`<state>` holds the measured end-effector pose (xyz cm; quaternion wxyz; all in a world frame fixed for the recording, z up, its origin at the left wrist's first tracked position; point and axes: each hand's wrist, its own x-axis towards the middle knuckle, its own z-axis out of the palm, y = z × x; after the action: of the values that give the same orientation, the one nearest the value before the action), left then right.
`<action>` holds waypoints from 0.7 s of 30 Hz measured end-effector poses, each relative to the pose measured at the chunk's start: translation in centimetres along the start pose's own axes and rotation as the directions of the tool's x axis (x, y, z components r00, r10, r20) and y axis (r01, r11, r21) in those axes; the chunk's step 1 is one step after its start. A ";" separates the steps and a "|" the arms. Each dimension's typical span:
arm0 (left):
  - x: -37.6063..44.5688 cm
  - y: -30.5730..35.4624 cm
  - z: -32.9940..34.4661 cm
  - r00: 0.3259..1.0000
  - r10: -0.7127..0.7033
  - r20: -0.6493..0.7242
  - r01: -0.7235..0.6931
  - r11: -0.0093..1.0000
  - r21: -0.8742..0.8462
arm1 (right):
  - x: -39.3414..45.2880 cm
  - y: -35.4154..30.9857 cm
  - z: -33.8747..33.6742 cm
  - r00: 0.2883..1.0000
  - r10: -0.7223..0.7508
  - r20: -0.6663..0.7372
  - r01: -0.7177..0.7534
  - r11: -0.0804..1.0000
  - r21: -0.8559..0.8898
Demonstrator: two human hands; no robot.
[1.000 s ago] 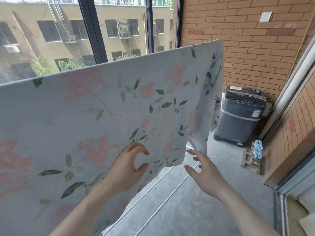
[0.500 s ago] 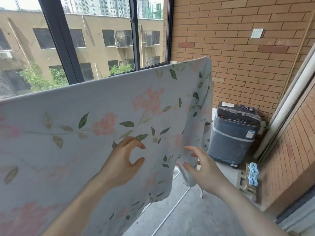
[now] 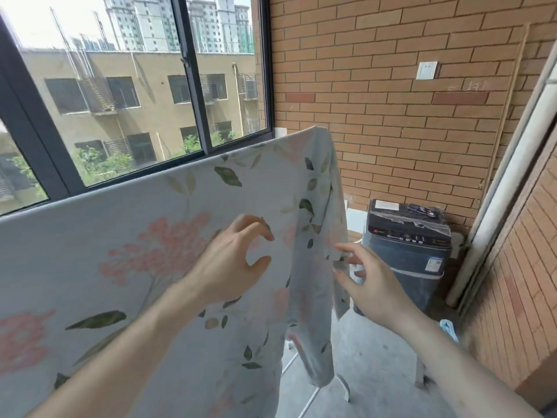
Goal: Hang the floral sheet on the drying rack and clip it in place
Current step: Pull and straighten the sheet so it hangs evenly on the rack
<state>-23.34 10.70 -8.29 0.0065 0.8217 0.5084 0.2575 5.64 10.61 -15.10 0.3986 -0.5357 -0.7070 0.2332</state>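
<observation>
The floral sheet (image 3: 168,236), pale with pink flowers and green leaves, hangs over the drying rack and covers its top rail. Its right end falls in loose folds (image 3: 316,236). My left hand (image 3: 232,263) hovers in front of the sheet near that end, fingers curved, thumb and forefinger apart, holding nothing. My right hand (image 3: 367,282) is at the sheet's hanging right edge, its fingertips touching the fabric without a clear grip. White legs of the rack (image 3: 304,399) show below the sheet. Blue clips (image 3: 449,327) lie low on the right, partly behind my right arm.
A dark washing machine (image 3: 407,254) stands against the brick wall (image 3: 391,116) behind the sheet's right end. A large window (image 3: 135,110) runs along the left behind the rack. A brick wall and a white pipe (image 3: 506,182) close the right side. Grey concrete floor (image 3: 376,372) lies below.
Both hands have risen along the sheet toward its right end. My right hand has reached the hanging edge. The sheet's top now sits lower in view.
</observation>
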 end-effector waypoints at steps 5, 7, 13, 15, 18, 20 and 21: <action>7.9 1.7 1.0 0.993 -0.056 -0.103 0.068 0.991 0.116 | 6.8 3.7 -4.1 0.997 -0.066 0.039 0.066 0.998 0.017; 11.3 2.6 1.2 0.987 -0.075 -0.143 0.100 0.979 0.176 | 9.8 5.1 -6.0 0.994 -0.092 0.064 0.090 0.996 0.027; 19.6 4.1 1.5 0.969 -0.132 -0.210 0.195 0.928 0.317 | 18.7 7.2 -8.7 0.986 -0.151 0.072 0.143 0.985 0.099; 22.0 3.7 1.7 0.966 -0.169 -0.198 0.234 0.897 0.376 | 21.1 6.9 -8.8 0.981 -0.176 0.079 0.164 0.978 0.132; 25.5 2.7 1.7 0.954 -0.235 -0.184 0.293 0.852 0.433 | 24.5 6.5 -8.7 0.973 -0.220 0.070 0.209 0.969 0.134; 27.5 2.2 1.9 0.944 -0.293 -0.150 0.329 0.835 0.441 | 26.5 6.3 -8.7 0.971 -0.231 0.055 0.220 0.963 0.154; 28.2 2.2 2.2 0.939 -0.318 -0.131 0.343 0.830 0.440 | 27.3 6.3 -8.7 0.972 -0.230 0.042 0.220 0.961 0.167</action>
<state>-10.72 33.83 2.18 -0.1554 0.6926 0.6888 0.1471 13.34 37.52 -6.31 0.4429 -0.4105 -0.7539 0.2590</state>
